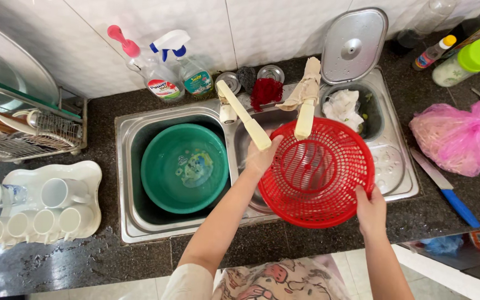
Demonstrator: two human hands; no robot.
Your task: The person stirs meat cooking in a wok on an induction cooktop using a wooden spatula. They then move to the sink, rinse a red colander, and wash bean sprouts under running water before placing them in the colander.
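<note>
Hands share the red basket [315,172], held tilted over the right sink basin [251,139] beneath the tap [305,119]. The left hand [261,158] is clamped on its left rim near the tap lever [244,115]; the right hand [370,208] is clamped on the near-right rim. A green bowl [184,166] sits in the left basin.

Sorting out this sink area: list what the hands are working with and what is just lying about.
In use: red basket, held by left hand and right hand; tap; sink.
Lying about: green basin, spray bottles, cups, knife, pink bag.
</note>
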